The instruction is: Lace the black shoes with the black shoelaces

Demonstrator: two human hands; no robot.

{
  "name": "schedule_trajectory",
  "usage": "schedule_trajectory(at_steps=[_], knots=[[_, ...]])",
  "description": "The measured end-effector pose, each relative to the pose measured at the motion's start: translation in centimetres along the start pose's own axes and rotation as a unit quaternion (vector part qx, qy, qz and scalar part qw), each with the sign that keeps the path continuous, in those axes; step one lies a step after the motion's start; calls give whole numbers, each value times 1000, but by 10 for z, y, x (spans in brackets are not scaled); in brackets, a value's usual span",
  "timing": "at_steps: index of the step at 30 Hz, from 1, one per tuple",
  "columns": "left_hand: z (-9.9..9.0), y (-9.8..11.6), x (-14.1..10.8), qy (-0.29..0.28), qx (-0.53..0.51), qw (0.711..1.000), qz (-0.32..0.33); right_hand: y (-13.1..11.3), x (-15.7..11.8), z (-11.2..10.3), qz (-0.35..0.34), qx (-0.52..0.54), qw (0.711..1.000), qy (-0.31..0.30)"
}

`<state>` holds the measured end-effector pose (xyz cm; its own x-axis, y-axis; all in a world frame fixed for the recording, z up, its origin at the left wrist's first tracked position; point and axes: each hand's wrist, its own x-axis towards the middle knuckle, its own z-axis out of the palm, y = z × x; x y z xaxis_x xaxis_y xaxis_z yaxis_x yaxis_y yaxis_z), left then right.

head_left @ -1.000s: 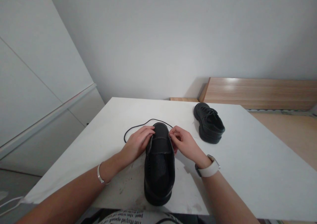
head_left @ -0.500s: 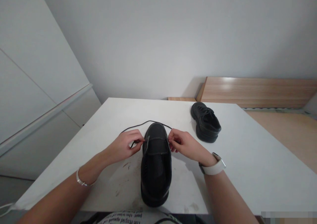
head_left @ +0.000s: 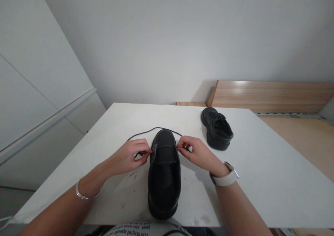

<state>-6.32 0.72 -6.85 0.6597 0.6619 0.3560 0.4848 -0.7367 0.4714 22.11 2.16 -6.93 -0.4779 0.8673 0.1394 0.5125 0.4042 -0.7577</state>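
White flat-topped table, smudged nr its front edge; lace handling under way w/ both hands.
Black leather shoe sat upright nr ctr front, heel twd wearer, toe away. L hand & R hand flanked its tongue: L thumb + fingers pinched a thin black cord lace at the L flap; R fingertips were closed at the R edge, apparently on the lace too. Lace arced round beyond the toe. Step in hand, by the look: working lace at both flaps; eyelets too small to check. Next move prob. called for a firm pinch & a steady shoe. Farther R: second black leather lace-up shoe, clear of both hands. Behind: brown wood-grain panel, then plain pale-grey wall.
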Motion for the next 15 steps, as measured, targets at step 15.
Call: schedule_trajectory(at_steps=[15], knots=[[6,-4,1,23,34,999,-20,6,1,0,30,19,999,15]])
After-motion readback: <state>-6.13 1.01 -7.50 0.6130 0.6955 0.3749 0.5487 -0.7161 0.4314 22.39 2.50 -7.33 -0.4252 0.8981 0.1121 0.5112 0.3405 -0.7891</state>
